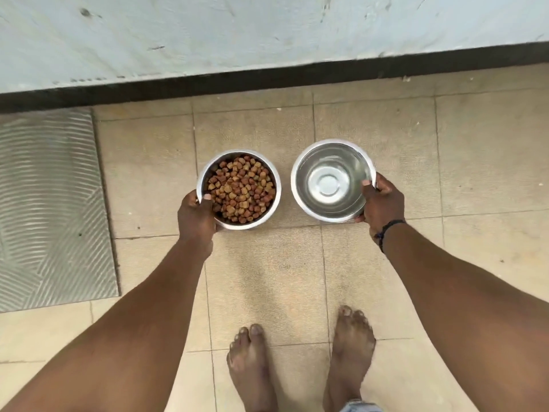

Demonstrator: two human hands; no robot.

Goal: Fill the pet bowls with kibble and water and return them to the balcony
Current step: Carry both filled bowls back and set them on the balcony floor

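Clearly, the left hand (196,214) has its thumb hooked over the near rim of the kibble bowl (239,189), pad inside the wall, while the other fingers curl under the outside and are mostly hidden. The right hand (381,200) grips the water bowl (332,179) the same way: thumb over the rim on the bowl's right side, fingers wrapped below it. Both steel bowls sit side by side, close but apart, low over the beige floor tiles (267,278) near the foot of the pale wall (267,31) with its dark skirting (267,78). Whether their bases touch the floor cannot be told from above.

Risk lies mostly with the water bowl. It is held from one side only, so the far edge could dip as it is lowered or let go, and water would slop onto the tiles beside the person's bare feet (300,361), leaving a slippery patch. A quick release of the kibble bowl could tip it toward the hand and scatter pellets. A nudge between the two rims could also rock either bowl.

Both bowls are round, so neither has a long axis across the floor; each one's axis runs vertically, with mouths facing straight up toward the camera, and both look level. A ribbed grey mat (50,209) lies to the left, well clear of them.
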